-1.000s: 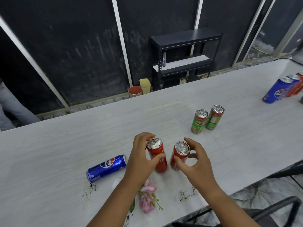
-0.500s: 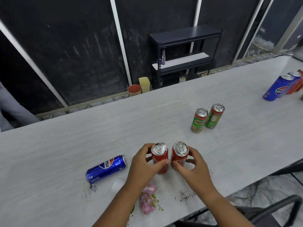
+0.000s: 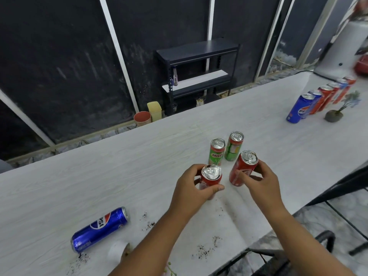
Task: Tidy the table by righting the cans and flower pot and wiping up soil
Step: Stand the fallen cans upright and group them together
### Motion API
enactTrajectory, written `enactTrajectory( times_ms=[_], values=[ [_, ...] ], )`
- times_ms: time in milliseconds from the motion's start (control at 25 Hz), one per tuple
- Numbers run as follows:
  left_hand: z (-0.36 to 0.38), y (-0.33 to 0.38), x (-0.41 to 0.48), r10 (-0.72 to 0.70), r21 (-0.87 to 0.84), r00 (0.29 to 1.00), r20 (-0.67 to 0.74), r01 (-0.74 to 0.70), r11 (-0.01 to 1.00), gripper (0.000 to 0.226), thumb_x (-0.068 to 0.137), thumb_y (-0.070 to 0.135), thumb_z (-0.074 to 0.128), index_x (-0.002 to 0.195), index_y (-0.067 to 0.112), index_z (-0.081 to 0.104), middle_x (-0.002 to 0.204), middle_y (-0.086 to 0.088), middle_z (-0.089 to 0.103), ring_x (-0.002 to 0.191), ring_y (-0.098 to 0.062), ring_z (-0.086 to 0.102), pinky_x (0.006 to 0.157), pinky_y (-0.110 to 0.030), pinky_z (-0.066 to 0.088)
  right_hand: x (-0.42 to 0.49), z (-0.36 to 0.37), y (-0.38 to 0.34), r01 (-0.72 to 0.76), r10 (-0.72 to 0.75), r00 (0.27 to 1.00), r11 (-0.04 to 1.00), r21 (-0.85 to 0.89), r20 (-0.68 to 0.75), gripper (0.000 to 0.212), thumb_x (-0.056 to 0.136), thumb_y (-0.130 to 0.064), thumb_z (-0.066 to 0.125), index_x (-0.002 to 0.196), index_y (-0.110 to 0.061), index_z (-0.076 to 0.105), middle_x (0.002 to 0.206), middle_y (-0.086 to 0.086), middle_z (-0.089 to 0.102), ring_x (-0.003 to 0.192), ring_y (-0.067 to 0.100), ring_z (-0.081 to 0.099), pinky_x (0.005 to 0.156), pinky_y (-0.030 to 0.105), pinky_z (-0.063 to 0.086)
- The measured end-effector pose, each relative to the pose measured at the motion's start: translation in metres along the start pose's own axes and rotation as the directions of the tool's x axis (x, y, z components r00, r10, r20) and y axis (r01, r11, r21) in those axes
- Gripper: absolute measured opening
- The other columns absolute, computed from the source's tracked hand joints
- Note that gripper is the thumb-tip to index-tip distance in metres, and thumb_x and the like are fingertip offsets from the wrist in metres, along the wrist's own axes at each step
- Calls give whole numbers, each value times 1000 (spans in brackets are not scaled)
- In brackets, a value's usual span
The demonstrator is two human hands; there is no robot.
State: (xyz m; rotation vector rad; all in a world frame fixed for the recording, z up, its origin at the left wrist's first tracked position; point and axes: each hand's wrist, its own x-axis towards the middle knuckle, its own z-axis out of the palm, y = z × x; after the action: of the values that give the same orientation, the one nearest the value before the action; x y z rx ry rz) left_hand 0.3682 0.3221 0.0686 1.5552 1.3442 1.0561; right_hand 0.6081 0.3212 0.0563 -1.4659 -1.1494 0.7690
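My left hand (image 3: 192, 187) grips an upright red can (image 3: 210, 176). My right hand (image 3: 258, 182) holds a second red can (image 3: 242, 168), tilted to the right, just in front of two upright green Milo cans (image 3: 217, 151). A blue Pepsi can (image 3: 99, 229) lies on its side at the near left. A small white flower pot (image 3: 117, 251) lies tipped over beside it, partly hidden by my left forearm. Dark soil (image 3: 207, 249) is scattered on the white table (image 3: 79, 176) in several patches near the front edge.
A row of upright cans (image 3: 320, 100) and a small plant in a grey pot (image 3: 334, 115) stand at the far right. A black chair (image 3: 298, 253) sits below the table's near edge. A dark shelf unit (image 3: 199, 76) stands behind the table.
Both hands have carried the two red cans away from me and to the right, toward the green cans. The right can is now tilted and apart from the left one.
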Motion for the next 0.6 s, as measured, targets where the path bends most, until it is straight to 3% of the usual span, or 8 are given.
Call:
enactTrajectory(
  times_ms=[80, 200, 400, 600],
  values=[
    [29, 10, 21, -11, 10, 999, 43, 11, 1000, 69, 61, 66, 96, 120, 50, 64, 121, 31, 70, 115, 10, 64, 91, -9, 54, 24, -18, 6, -16, 16, 999, 1000, -17, -33, 44, 80, -22, 90, 117, -40, 73, 110, -22, 77, 96, -2, 74, 71, 13, 57],
    [66, 17, 44, -26, 14, 997, 70, 25, 1000, 64, 60, 64, 96, 114, 56, 61, 113, 34, 69, 109, 16, 63, 82, -5, 52, 48, -32, 20, -38, 36, 998, 998, -41, -45, 47, 80, -19, 90, 121, -33, 74, 111, -19, 77, 104, -4, 71, 72, 6, 54],
    [101, 17, 62, -42, 4, 998, 55, 42, 999, 70, 63, 59, 96, 122, 44, 63, 119, 22, 73, 106, 13, 66, 76, -4, 52, 62, -41, 40, -29, 29, 1000, 999, -13, 4, 45, 81, -25, 91, 122, -35, 74, 116, -13, 78, 112, 3, 72, 87, 26, 61],
    [104, 5, 57, -24, 51, 999, 26, 23, 998, 73, 71, 58, 94, 133, 41, 59, 131, 22, 67, 114, 16, 60, 79, 2, 47, 61, -44, 54, -23, 24, 999, 999, -24, 46, 52, 82, -26, 91, 129, -38, 70, 124, -16, 75, 120, 3, 69, 95, 28, 60]
  ],
)
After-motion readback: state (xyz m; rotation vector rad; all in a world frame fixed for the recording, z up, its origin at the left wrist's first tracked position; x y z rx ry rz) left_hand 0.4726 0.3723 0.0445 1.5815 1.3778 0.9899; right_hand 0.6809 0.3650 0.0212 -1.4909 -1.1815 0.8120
